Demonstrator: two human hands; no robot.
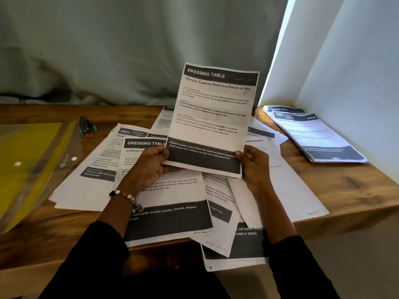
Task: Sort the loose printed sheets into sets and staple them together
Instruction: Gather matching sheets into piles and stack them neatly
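The left hand (151, 164) and right hand (252, 164) pinch the bottom corners of 1 printed sheet (213, 117), held upright above a scatter of loose sheets (172, 201) on the wooden bench (356, 190). 1 neat stack (313, 134) lies far right; 1 stapler (86, 125) and 1 yellow plastic folder (28, 165) lie left, its contents unclear.

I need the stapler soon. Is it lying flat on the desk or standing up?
Lying flat. The stapler rests lengthwise on the wooden desk, beside the yellow folder, untouched by either hand.
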